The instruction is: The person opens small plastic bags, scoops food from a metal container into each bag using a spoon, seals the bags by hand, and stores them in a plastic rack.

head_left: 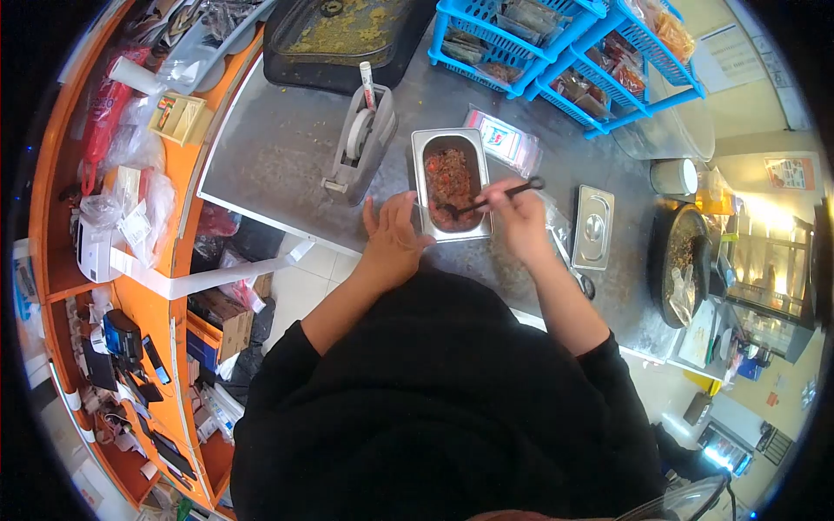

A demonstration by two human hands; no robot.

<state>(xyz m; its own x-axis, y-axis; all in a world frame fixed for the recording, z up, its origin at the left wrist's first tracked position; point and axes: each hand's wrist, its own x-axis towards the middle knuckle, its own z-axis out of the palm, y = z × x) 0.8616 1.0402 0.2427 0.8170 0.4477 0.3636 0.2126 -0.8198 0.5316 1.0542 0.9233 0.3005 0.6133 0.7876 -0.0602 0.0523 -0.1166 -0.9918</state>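
Observation:
A steel rectangular pan (420, 174) stands on the table in front of me, with a reddish-brown, crumbly, spice-like mix (450, 174) inside. My right hand (519, 221) is closed around the handle of a small black spoon (488, 202). The spoon's bowl dips into the mix at the near end of the pan. My left hand (393, 239) is at the pan's near left corner, fingers apart, its fingertips and thumb close to the rim. Whether they press on the metal is hard to tell.
To the left stands a grey tape dispenser (360, 143) holding a marker. A steel lid (593, 227) and scissors (586, 285) lie right. Behind are printed plastic packets (504, 139), blue basket racks (539, 65) and a dark tray (347, 39). A round black tray (665, 269) sits far right.

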